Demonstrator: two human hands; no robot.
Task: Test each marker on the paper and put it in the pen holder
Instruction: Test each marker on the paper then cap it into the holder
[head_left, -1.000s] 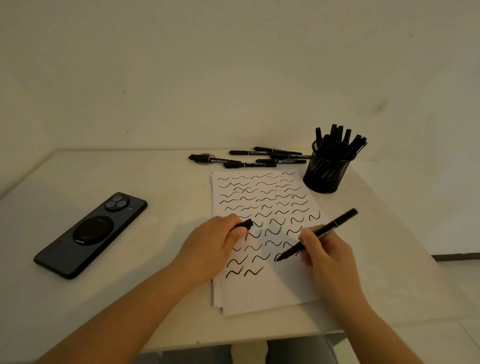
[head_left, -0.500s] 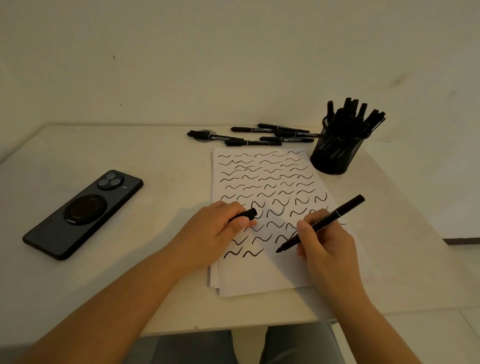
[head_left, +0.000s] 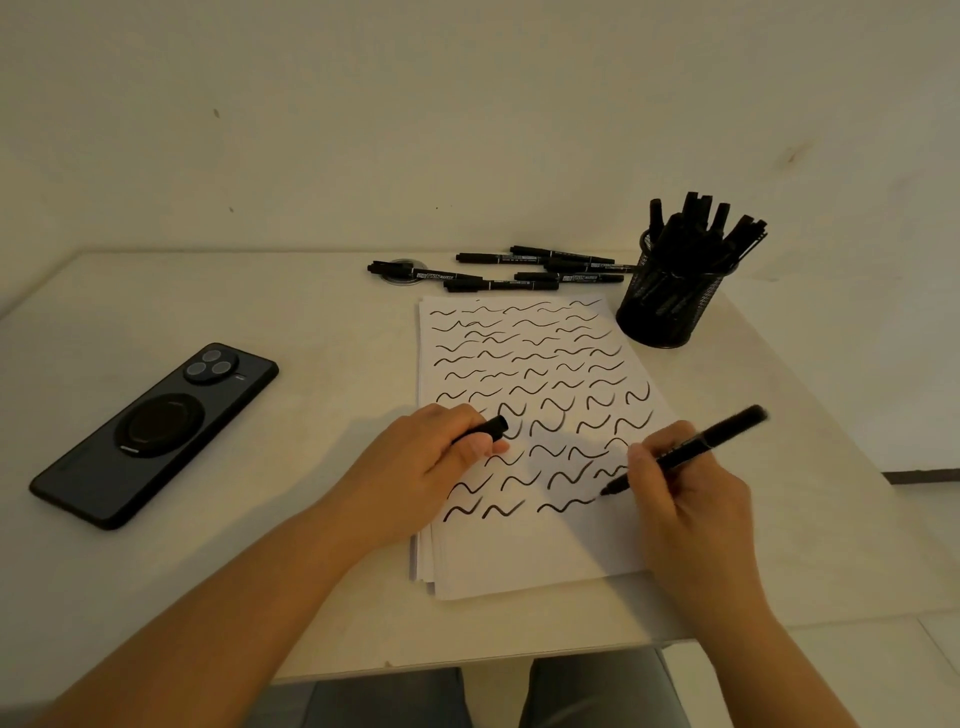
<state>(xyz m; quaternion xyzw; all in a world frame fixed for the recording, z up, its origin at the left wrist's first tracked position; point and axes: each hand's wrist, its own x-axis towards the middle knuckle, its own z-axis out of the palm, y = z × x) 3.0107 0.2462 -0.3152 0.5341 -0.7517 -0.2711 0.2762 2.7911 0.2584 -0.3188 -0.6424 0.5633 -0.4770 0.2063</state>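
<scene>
My right hand (head_left: 685, 499) grips an uncapped black marker (head_left: 691, 449) with its tip on the white paper (head_left: 519, 556), at the end of a fresh wavy line in the bottom row. The sheet is covered with rows of black squiggles. My left hand (head_left: 421, 467) rests on the paper's left side and holds the marker's black cap (head_left: 485, 427). Several capped black markers (head_left: 519, 273) lie on the table behind the paper. A black mesh pen holder (head_left: 670, 306) at the paper's far right corner is full of several markers.
A black phone (head_left: 150, 431) lies face down on the white table (head_left: 260, 322) to the left. The table's front edge runs just below my forearms, its right edge slants past the pen holder. A pale wall stands close behind.
The right hand has drawn a new wavy line in the bottom row, moving the marker tip rightward. The left hand with the cap has stayed put. The view has tilted slightly.
</scene>
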